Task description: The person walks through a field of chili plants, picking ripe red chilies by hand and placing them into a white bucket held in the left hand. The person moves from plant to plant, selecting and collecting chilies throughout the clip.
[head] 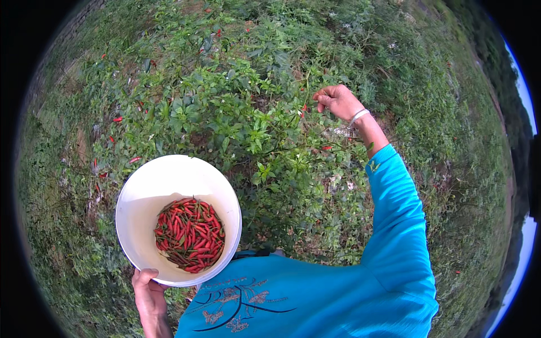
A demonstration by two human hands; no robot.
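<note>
My left hand [148,291] grips the lower rim of a white plastic bucket [139,186], thumb over the edge, and holds it tilted against my body. Red chili peppers [192,232], some with green stems, lie in a heap on its bottom. My right hand [336,101], with a pale bracelet at the wrist, is stretched out over the chili plants [262,122] with its fingers curled. A thin green stem stands beside its fingertips, and a red chili [304,109] hangs just below them. Whether the fingers hold anything cannot be made out.
Leafy growth surrounds me on all sides. More red chilies [118,119] show at the left, and another red chili [326,148] hangs below my right hand. Pale patches lie on the ground between the plants. A strip of sky shows at the far right rim.
</note>
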